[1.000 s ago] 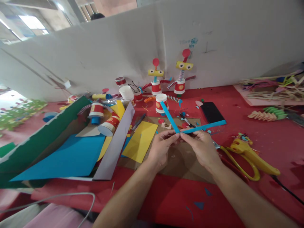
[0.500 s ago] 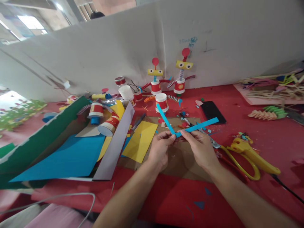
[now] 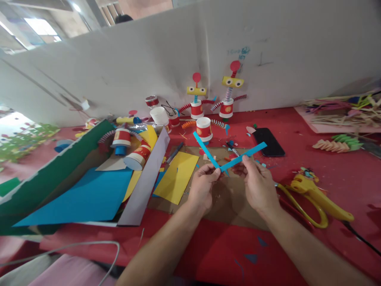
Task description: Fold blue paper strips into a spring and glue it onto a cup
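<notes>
A: Where to look first for the blue paper strips (image 3: 206,149)?

B: Just right of centre in the frame, a little below mid-height. Look for a wide V, opening upward, in view over the brown cardboard (image 3: 232,198).

A: Nearer to the corner of that V: left hand (image 3: 203,186) or right hand (image 3: 259,186)?

B: Left, clearly. Pinches the corner between thumb and fingers, right at the tips.

A: And on the right?

B: Grasps the other leg part-way along, thumb to the near edge, fingers mostly hidden beneath. Sits well apart from the left hand.

A: Long axes, which way?

B: For the first leg, away from the left fingertips toward the upper left, ending just beside the red-and-white cup (image 3: 204,129) in view. For the second, toward the upper right, past the right thumb, tip overlapping the black phone (image 3: 272,145) in view.

A: One folded strip, or two joined?

B: Cannot tell, with the corner partly under the left thumb.

A: So, placed how from each hand?

B: From the left hand, up and to the right for the corner, touching the fingertips. From the right hand, mostly up and to the left, touching the thumb.
</notes>
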A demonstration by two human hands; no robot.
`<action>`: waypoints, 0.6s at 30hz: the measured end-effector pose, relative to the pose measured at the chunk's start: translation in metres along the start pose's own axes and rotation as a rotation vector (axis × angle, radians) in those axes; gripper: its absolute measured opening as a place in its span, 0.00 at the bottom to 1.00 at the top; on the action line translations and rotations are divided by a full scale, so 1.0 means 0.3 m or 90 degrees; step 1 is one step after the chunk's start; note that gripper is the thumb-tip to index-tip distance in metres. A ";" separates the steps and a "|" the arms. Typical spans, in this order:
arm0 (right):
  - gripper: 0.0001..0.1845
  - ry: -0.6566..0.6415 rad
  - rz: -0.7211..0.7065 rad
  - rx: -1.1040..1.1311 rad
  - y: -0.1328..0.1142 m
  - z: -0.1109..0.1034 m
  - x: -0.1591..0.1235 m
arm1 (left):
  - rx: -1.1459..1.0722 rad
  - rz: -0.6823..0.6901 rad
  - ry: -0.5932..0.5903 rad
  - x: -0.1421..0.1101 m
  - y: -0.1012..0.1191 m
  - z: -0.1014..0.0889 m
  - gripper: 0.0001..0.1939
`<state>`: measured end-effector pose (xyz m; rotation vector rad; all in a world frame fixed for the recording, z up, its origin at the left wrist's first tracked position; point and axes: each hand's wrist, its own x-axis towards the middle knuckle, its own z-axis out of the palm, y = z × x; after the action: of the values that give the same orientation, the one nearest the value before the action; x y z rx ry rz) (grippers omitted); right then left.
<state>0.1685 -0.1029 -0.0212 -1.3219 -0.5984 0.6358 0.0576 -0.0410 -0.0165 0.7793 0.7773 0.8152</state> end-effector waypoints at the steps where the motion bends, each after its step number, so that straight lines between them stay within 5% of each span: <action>1: 0.18 -0.008 0.003 0.007 0.001 0.002 0.001 | -0.016 -0.014 -0.005 0.002 -0.004 -0.001 0.06; 6: 0.11 -0.166 0.000 -0.025 0.001 0.012 -0.014 | -0.066 -0.072 -0.019 0.009 -0.011 -0.007 0.07; 18: 0.11 -0.119 0.060 -0.005 0.000 -0.006 0.011 | -0.031 0.009 -0.053 -0.024 -0.007 0.020 0.07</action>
<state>0.1720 -0.1018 -0.0213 -1.3125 -0.6931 0.8406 0.0598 -0.0499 -0.0133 0.7710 0.6759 0.8064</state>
